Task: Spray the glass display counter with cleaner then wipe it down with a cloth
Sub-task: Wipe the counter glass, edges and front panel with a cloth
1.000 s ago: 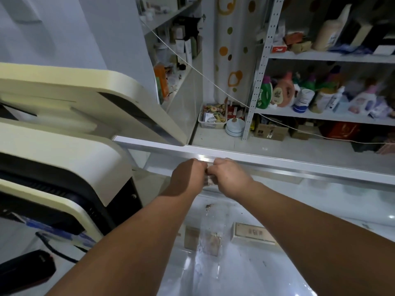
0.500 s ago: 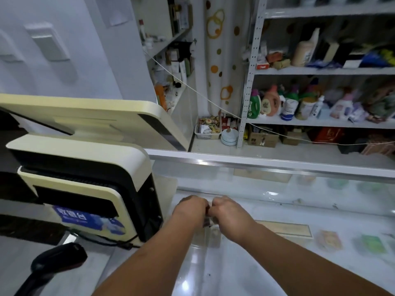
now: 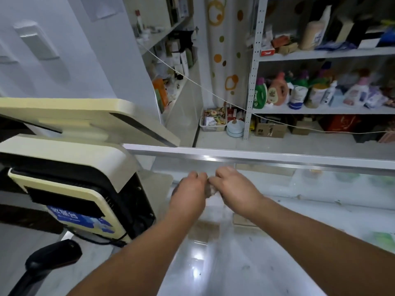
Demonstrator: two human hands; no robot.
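Observation:
The glass display counter (image 3: 245,263) stretches out in front of me, its metal far edge (image 3: 277,160) running left to right. My left hand (image 3: 189,193) and my right hand (image 3: 233,189) are side by side over the glass, close to that far edge. Both have curled fingers around a small pale wad (image 3: 211,190) held between them, probably the cloth, mostly hidden by the fingers. No spray bottle is in view. Packets show blurred under the glass.
A cream checkout terminal (image 3: 70,182) with its raised screen (image 3: 89,116) stands on the counter at the left. A black handheld scanner (image 3: 51,259) sits at the lower left. Behind the counter are metal shelves (image 3: 320,54) of bottles, and a basket (image 3: 213,120) on the floor.
My hands stayed together on the wad, drew back from the far edge towards me, then moved forward again. The view tilted up.

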